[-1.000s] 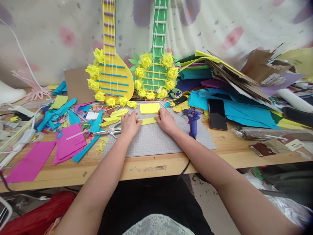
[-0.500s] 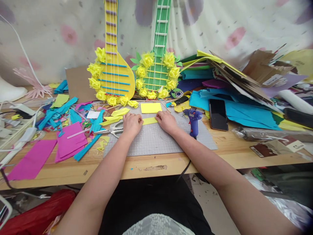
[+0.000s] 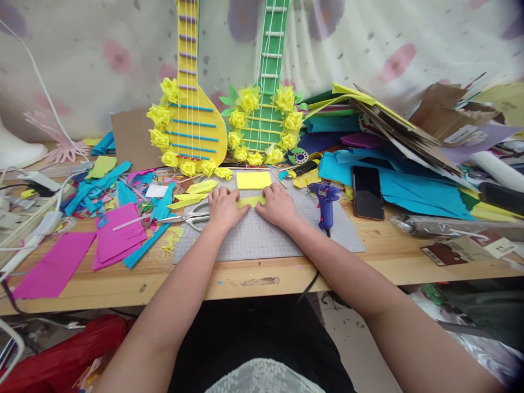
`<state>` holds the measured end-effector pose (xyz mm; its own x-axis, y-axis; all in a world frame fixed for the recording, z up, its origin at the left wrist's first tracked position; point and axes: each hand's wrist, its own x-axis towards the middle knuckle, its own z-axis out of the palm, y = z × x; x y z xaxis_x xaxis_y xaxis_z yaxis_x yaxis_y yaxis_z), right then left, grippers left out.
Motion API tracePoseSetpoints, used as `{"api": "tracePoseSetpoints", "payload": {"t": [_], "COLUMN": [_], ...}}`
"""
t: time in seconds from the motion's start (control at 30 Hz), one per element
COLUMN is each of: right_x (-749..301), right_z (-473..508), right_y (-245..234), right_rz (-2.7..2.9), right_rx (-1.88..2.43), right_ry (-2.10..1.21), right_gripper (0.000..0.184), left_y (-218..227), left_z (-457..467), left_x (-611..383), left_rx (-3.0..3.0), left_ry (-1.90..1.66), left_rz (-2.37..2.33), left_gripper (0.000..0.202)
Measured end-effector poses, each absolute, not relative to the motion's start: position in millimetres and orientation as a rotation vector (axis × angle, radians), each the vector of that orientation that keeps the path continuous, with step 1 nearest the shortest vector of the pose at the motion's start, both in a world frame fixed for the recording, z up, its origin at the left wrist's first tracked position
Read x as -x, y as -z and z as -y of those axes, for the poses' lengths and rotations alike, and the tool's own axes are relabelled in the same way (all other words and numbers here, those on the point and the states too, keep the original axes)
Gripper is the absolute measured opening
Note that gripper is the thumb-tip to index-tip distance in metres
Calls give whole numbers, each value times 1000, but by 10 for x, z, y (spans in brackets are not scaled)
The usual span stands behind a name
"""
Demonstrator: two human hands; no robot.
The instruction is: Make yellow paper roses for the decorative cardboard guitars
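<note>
My left hand and my right hand rest close together on a grey cutting mat. Between their fingertips they pinch a narrow yellow paper strip, one hand at each end. Just beyond the strip lies a yellow paper rectangle. Scissors lie beside my left hand. A blue glue gun stands to the right of my right hand.
A yellow paper guitar and a green one, both ringed with yellow paper flowers, lean against the back wall. A black phone lies on blue paper. Pink sheets, blue scraps and cardboard crowd both sides.
My hands have moved closer together, so less of the yellow strip shows between them. The view has shifted slightly.
</note>
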<state>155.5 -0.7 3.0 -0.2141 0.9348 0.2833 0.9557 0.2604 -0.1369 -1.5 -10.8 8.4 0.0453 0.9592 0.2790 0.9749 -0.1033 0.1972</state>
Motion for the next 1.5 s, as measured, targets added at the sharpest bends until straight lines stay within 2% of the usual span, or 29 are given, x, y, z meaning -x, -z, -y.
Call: {"api": "tracePoseSetpoints", "payload": {"t": [0.1,0.33,0.47,0.63,0.83,1.07,1.2,1.33,1.5], "right_x": [-1623,-1708,-1716,-1740,-1732,-1692,-1732,-1807,-1813], "right_z": [0,-39,-70,-121,-259,-459,-445,-344,-259], "right_y": [-55,-51,-20,24,77,2,-28,-36,-32], "right_rz": [2246,2261,2247,2171,2294,2347,2219,2152,2313], "right_rx": [1737,1712,1711,1659,1515,1593,1572,1488,1327], "right_ry": [8,-126,-138,-128,-45,-48,-229,-433,-375], "right_gripper": [21,28,29,29,31,32,31,26,25], "left_y": [-104,-197,-209,-156,-121,-172,-245,-184,-115], "left_z": [99,96,81,-29,-155,-310,-284,-157,-59], "left_x": [35,190,236,152,9,-38,76,223,247], "left_rx": [2254,2353,2413,2446,2592,2543,2629,2685,2640], "left_ry": [525,506,606,761,538,453,513,679,689], "left_rz": [2143,2350,2286,2136,1904,1958,2084,2136,2183], "left_gripper": [33,18,27,26,33,36,29,40,32]}}
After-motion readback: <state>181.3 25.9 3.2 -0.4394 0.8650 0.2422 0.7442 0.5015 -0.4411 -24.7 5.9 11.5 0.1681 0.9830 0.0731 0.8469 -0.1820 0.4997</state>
